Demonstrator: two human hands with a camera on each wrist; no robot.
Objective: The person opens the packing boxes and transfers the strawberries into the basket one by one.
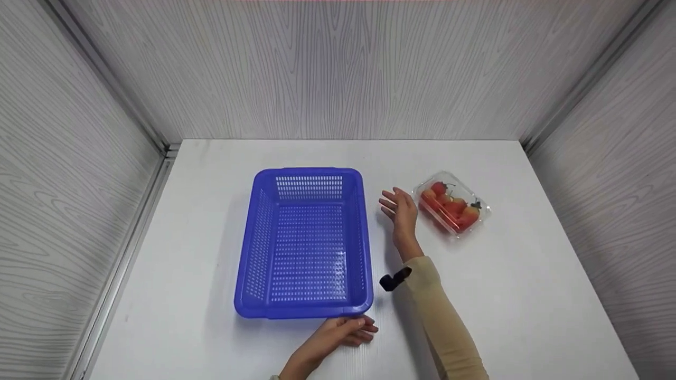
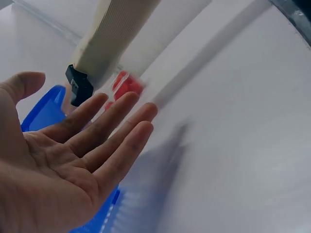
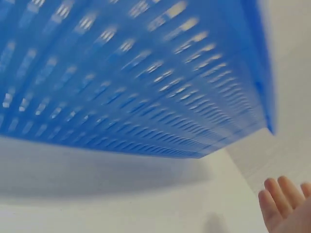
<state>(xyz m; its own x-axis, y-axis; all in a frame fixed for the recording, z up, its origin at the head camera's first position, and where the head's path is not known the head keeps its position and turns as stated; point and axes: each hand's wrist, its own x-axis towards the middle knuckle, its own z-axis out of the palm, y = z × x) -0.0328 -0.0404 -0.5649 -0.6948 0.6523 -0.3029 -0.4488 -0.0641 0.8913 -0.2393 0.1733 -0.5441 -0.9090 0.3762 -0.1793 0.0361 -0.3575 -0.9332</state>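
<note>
A blue perforated plastic basket (image 1: 309, 174) stands empty in the middle of the white table. To its right lies a clear plastic box of strawberries (image 1: 451, 208). My right hand (image 1: 398, 208), in a beige sleeve, hovers between the basket and the box with its fingers spread and holding nothing. My left hand (image 1: 348, 330) is at the basket's near right corner; whether it touches the rim I cannot tell. The left wrist view shows that left hand (image 2: 97, 141) palm-up and straight-fingered, with the strawberries (image 2: 127, 85) beyond it. The right wrist view shows the basket's wall (image 3: 136, 82) and my fingertips (image 3: 284, 204).
The white table (image 1: 528, 295) is closed in by grey wood-grain walls at the back and both sides. A black wrist-camera strap (image 1: 395, 278) sits on my right forearm. Bare table surface lies around the basket and in front of the strawberry box.
</note>
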